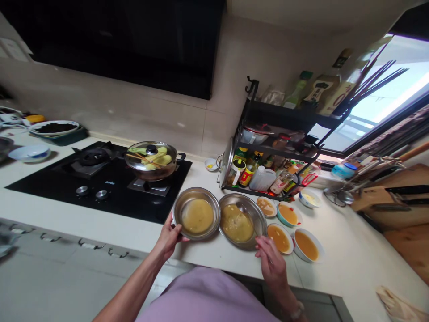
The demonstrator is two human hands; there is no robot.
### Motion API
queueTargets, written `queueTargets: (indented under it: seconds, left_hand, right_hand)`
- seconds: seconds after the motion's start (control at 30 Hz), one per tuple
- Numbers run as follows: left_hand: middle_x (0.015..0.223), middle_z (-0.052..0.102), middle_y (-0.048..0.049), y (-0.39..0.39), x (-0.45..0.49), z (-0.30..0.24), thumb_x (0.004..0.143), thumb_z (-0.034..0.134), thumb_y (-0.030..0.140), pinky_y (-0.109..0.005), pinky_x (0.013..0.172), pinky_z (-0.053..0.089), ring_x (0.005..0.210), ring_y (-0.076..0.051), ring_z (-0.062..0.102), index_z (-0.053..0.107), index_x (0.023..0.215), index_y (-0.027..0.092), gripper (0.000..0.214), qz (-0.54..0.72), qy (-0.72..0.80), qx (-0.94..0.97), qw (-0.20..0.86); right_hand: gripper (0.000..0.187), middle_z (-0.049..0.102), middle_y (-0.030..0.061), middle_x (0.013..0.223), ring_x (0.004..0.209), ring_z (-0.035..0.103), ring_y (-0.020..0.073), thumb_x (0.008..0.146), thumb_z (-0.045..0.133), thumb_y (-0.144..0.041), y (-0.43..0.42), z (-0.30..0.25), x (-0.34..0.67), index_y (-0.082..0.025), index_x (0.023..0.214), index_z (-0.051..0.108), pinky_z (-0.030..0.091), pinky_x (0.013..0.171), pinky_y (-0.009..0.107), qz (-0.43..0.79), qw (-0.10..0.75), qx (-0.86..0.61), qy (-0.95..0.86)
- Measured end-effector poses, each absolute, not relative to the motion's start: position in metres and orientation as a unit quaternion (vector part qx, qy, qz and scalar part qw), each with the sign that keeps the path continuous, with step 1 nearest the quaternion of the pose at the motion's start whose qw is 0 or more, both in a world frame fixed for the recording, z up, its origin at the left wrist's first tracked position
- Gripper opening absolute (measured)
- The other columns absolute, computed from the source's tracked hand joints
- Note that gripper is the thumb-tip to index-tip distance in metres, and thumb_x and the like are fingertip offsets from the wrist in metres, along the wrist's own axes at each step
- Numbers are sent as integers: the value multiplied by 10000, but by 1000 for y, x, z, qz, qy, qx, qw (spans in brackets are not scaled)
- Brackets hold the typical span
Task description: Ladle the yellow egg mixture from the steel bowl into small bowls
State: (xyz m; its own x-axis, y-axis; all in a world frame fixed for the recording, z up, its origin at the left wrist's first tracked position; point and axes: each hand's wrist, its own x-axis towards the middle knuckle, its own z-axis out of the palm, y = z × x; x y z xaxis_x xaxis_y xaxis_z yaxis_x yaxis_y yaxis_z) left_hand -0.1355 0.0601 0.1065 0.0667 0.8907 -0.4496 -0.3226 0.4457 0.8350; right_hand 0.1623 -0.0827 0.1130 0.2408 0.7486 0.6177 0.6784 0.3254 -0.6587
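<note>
My left hand (169, 237) was closed on the near rim of a metal bowl (182, 203), thumb over the edge, at about eleven o'clock from my body. That bowl sat on the bench (134, 230) with a shallow pool of yellow mixture (197, 215) in it. My right hand (272, 264) lay at one o'clock, fingers loosely spread and holding nothing, its fingertips right at the near rim of a second metal bowl (258, 213); I couldn't tell whether they touched it. The two bowls met side by side, and a spoon (240, 206) rested in the second.

To do this well, I judged, I needed a firm pinch on the rim, the bowl level so the mixture didn't slop, and the free hand steadying its neighbour. Small bowls (280, 238) of orange liquid stood just beside it at three o'clock, easy to knock.

Farther off, a lidded pot (152, 161) sat on the stove (100, 179) at ten o'clock, and a rack (275, 147) stood at one.
</note>
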Motion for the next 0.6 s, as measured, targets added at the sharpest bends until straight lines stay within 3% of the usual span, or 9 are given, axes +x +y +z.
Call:
queueTargets:
  seconds: [0.13, 0.23, 0.43, 0.6]
  left_hand:
    - [713, 608, 24, 59, -134, 107, 687, 601, 14, -186, 445, 500, 490, -81, 575, 323, 1472, 286, 876, 450, 514, 279, 675]
    - [686, 600, 32, 59, -133, 108, 687, 597, 17, -190, 445, 502, 482, -86, 577, 312, 1476, 277, 879, 445, 514, 282, 676]
    - [656, 589, 40, 58, -130, 111, 703, 579, 14, -200, 448, 509, 472, -94, 588, 264, 1498, 266, 892, 441, 522, 283, 673]
    - [655, 590, 43, 58, -132, 108, 698, 598, 28, -226, 454, 530, 466, -105, 601, 244, 1506, 268, 915, 442, 518, 280, 676]
  right_hand:
    - [300, 688, 86, 990, 618, 648, 138, 906, 505, -132, -73, 131, 140, -251, 1114, 685, 569, 575, 292, 61, 577, -541, -608]
    - [260, 678, 68, 938, 567, 622, 120, 927, 494, -155, -60, 131, 122, -234, 1095, 677, 550, 538, 278, 129, 606, -522, -586]
    - [204, 650, 10, 673, 561, 626, 137, 924, 535, -276, -43, 108, 103, -194, 1027, 690, 563, 616, 304, 207, 595, -534, -563]
    - [309, 623, -15, 549, 475, 608, 148, 892, 569, -460, -38, 111, 95, -170, 966, 644, 564, 562, 305, 298, 623, -575, -439]
